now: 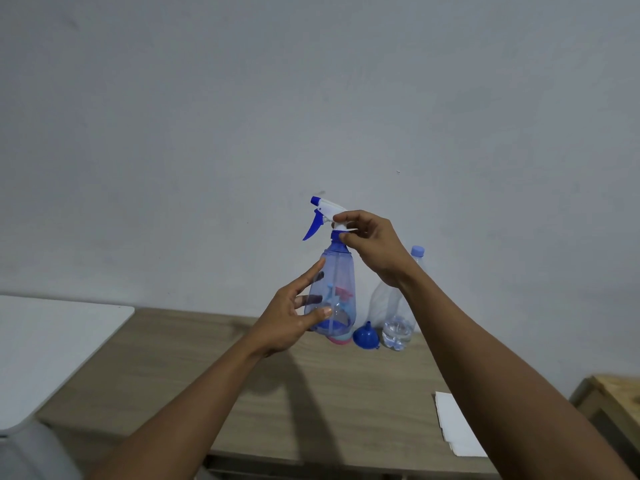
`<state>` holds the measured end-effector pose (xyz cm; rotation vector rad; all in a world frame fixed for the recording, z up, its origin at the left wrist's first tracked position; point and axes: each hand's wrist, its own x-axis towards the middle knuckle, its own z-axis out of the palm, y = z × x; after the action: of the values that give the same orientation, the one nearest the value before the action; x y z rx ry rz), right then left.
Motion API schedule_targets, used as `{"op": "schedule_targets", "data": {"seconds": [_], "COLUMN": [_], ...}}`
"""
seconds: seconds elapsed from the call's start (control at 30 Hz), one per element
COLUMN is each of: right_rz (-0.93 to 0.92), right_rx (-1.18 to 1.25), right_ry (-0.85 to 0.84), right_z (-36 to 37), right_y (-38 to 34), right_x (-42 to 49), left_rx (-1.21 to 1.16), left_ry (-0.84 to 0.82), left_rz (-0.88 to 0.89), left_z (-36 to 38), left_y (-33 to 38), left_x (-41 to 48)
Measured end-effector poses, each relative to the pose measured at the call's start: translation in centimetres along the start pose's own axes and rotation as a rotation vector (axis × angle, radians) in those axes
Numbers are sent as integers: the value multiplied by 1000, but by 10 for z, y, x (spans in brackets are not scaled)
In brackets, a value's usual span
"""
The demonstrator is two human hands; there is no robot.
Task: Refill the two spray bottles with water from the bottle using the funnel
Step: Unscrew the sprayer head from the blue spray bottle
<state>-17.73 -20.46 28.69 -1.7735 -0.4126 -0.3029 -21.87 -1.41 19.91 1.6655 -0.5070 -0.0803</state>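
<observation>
Head view: I hold the blue spray bottle (331,292) upright above the counter (242,393). My left hand (291,320) has its grip clamped on the body; my right hand (370,242) pinches the collar under the trigger head (325,211). Judged step: unscrewing the head. Next move calls for seating the funnel (365,336), which stands beside the water bottle (398,306).

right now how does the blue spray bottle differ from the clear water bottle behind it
The blue spray bottle is lifted off the desk in both hands; the water bottle stands on the desk by the blue funnel. The spray bottle is tinted blue with a white-and-blue trigger head, the water bottle clear with a pale blue cap. Both are see-through plastic and upright.
</observation>
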Motion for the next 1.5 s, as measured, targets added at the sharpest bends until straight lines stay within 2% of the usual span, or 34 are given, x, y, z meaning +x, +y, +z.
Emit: {"op": "schedule_targets", "data": {"seconds": [0.4,0.9,1.17,1.37,1.5], "right_rz": [-35,-10,-26,-73,-163], "right_rx": [11,-10,-16,14,1], "right_ry": [60,57,65,187,351], "right_z": [12,18,20,5,-13], "right_y": [-3,0,3,3,3], "right_x": [3,7,11,30,42], "left_rx": [38,101,59,69,112], "left_ry": [25,41,23,17,17], "left_rz": [34,62,81,67,67], "left_z": [-6,-14,-18,-15,-10], "left_y": [-1,-9,-18,-39,-69], "left_x": [5,7,12,9,0]}}
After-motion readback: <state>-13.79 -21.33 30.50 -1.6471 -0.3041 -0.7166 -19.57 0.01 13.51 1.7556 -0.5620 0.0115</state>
